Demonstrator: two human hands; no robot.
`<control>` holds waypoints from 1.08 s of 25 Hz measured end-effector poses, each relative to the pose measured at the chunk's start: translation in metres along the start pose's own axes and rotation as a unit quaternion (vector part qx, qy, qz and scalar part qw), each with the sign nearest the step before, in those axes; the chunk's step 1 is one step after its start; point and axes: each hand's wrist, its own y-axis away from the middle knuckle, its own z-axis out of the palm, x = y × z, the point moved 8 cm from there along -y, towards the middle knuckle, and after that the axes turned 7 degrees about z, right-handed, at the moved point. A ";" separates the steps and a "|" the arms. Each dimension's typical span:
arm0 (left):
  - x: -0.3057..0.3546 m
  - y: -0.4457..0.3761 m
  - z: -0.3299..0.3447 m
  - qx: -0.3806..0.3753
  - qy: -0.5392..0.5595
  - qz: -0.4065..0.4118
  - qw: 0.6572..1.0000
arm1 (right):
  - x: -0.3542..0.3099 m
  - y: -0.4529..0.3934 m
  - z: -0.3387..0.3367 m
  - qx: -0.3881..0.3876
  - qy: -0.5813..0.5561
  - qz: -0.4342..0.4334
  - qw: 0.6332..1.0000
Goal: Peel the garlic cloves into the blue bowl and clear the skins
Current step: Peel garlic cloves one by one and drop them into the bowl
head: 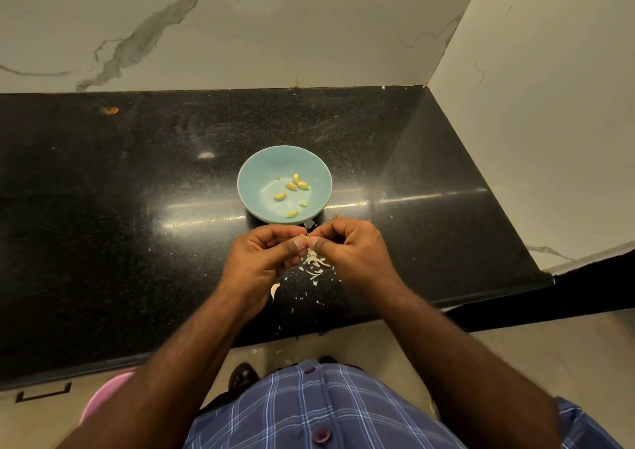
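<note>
A light blue bowl (256,170) sits on the black counter, holding several peeled yellow garlic cloves (291,186). Just in front of it, my left hand (266,254) and my right hand (350,247) meet fingertip to fingertip, both pinching one small garlic clove (304,237) that is mostly hidden by the fingers. Below the hands, white garlic skins (314,264) lie scattered on the counter, with one larger piece (274,290) nearer the front edge.
The black granite counter (137,208) ends at marble walls behind and to the right. Its front edge runs beneath my forearms. A pink tub (103,395) stands on the floor at lower left. A small orange speck (111,110) lies at the back left.
</note>
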 end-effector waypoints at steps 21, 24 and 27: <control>-0.010 0.003 0.009 0.008 -0.006 -0.031 0.999 | -0.009 0.012 -0.003 0.115 0.051 -0.133 0.983; -0.007 0.003 0.009 0.014 -0.002 -0.011 1.000 | -0.007 0.011 -0.002 0.106 0.039 -0.107 0.988; 0.002 0.002 0.005 0.012 -0.048 0.054 0.997 | 0.015 0.003 0.004 0.031 -0.097 0.062 0.993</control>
